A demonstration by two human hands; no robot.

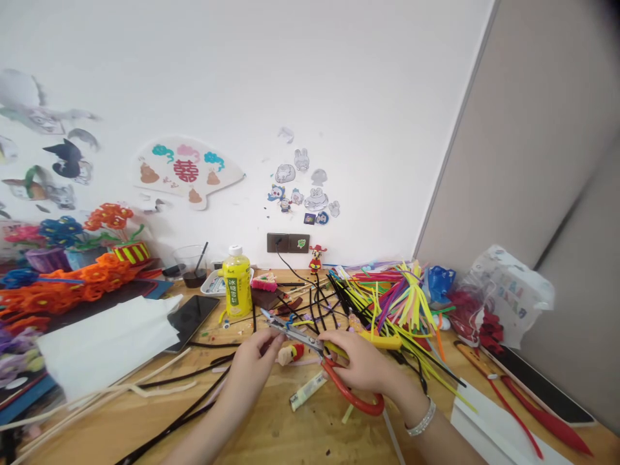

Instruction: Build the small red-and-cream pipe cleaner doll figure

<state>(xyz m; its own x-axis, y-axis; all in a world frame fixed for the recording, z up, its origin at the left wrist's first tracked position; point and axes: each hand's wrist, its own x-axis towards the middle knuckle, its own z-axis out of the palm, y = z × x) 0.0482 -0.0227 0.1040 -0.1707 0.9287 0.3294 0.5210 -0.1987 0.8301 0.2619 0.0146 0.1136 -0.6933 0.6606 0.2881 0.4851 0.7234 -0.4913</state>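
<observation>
My right hand (361,361) grips a pair of scissors (351,395) with red handles, the blades pointing left and away from me. My left hand (254,365) is closed in a pinch by the blades, thumb and fingers together. Whatever it pinches is too small to make out. Just beneath the blades lies a small beige, red and yellow figure (290,354). A pale tube with a printed label (309,392) rests on the wooden table (271,426) between my forearms. Something yellow shows by my right fingers, partly hidden.
A yellow drink bottle (238,284), a cup of dark liquid (194,268) and a black phone (192,320) stand or lie behind on the left. Colourful pipe cleaners (409,297) pile up at right. Black strips (194,413) cross the left side. Pliers with red handles (547,413) lie far right.
</observation>
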